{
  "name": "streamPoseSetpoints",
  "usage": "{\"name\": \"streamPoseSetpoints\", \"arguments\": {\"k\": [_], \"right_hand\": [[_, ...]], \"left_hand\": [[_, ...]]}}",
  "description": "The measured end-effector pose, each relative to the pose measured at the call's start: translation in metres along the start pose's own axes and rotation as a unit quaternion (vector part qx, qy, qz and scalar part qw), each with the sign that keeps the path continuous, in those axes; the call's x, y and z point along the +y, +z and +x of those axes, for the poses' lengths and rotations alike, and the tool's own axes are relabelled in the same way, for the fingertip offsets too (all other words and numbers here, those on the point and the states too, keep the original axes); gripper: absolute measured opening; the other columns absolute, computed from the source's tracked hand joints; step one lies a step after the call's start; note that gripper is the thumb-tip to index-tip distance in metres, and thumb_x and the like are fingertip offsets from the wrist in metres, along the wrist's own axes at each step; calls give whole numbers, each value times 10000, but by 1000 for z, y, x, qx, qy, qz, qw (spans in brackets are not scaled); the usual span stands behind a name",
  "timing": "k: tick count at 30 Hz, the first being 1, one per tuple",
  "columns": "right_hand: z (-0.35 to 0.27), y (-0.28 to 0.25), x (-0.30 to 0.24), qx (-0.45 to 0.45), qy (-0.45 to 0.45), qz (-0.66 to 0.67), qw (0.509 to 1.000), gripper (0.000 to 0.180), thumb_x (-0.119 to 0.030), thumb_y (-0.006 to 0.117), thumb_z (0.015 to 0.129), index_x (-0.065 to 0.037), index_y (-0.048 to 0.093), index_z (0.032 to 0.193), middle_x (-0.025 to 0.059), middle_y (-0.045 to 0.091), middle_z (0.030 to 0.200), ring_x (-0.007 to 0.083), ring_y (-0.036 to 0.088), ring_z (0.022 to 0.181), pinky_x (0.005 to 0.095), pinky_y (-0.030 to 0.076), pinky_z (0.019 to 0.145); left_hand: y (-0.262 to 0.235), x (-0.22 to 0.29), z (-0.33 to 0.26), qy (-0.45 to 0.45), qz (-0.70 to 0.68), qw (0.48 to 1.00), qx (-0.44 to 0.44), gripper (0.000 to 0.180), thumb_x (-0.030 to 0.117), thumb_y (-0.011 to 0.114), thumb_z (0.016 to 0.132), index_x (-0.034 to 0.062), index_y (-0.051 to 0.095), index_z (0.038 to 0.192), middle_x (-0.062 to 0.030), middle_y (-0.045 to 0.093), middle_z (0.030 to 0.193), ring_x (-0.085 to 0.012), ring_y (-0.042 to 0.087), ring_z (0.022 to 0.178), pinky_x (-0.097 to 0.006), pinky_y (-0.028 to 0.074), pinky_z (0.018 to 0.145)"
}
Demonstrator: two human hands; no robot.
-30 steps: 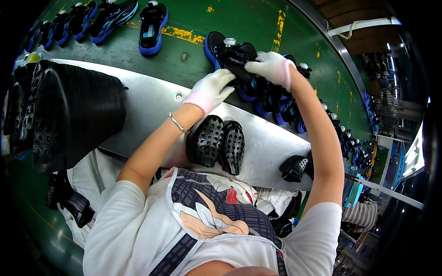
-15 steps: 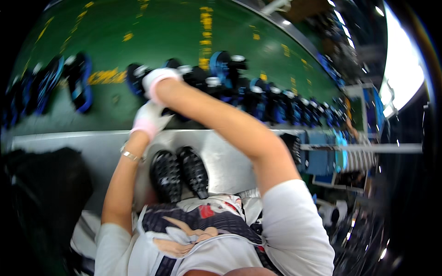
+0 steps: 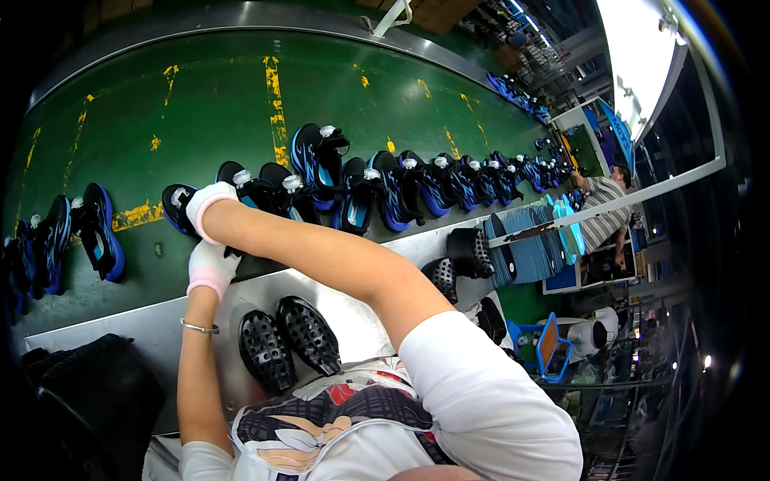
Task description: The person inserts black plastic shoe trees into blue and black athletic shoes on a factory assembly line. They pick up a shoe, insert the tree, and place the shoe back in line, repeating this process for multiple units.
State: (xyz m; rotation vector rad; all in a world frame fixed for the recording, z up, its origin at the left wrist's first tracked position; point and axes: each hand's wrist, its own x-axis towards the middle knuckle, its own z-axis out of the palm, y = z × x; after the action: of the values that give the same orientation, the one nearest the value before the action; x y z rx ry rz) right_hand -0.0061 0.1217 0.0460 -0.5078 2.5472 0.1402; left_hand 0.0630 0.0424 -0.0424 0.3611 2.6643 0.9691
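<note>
Both my hands wear white gloves with pink cuffs and meet at a black-and-blue shoe (image 3: 178, 210) on the green conveyor belt. My right hand (image 3: 212, 207) reaches across to the left and grips the shoe from its right side. Just below it, my left hand (image 3: 212, 266) is closed at the near end of the same shoe; its fingertips are partly hidden. Right beside the hands stand more sneakers (image 3: 277, 188) with white stuffing in their openings. Two black studded shoe-shaped forms (image 3: 266, 349) lie on the metal ledge (image 3: 365, 298) in front of me.
A row of sneakers (image 3: 393, 196) runs off to the right, and several more (image 3: 96, 232) stand at the left. Blue-grey sheets (image 3: 529, 244) are stacked by a metal bar (image 3: 609, 204). A co-worker in a striped top (image 3: 601, 208) stands beyond. A dark pile (image 3: 96, 401) lies lower left.
The view has turned, so the shoe row now slants and more of the right side shows. Both hands stay together at the shoe and appear farther left in the picture.
</note>
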Motion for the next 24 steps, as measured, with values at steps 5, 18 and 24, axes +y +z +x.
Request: {"name": "streamPoseSetpoints", "arguments": {"k": [5,18,24], "right_hand": [[9,16,5,66,14,33,997,304,-324,634,839,-101,716,1028,112,708,1025,255,685,959,372,535,789],[-132,26,20,250,-94,206,941,313,-332,514,887,-63,630,997,161,653,945,362,622,914,447,503,789],[-272,107,88,355,73,291,886,269,-234,546,922,-47,623,1098,170,650,1014,344,611,962,397,485,856]], "left_hand": [[-4,-2,5,-6,28,999,39,285,219,709,757,56,667,986,-169,679,862,-348,647,785,-420,530,720],[-54,-9,-35,62,133,982,116,338,272,735,761,97,646,1036,-124,644,991,-330,624,915,-402,507,800],[-82,-21,-44,-24,270,917,292,450,168,716,778,147,598,1212,-109,565,1203,-318,516,1114,-404,461,932]]}}
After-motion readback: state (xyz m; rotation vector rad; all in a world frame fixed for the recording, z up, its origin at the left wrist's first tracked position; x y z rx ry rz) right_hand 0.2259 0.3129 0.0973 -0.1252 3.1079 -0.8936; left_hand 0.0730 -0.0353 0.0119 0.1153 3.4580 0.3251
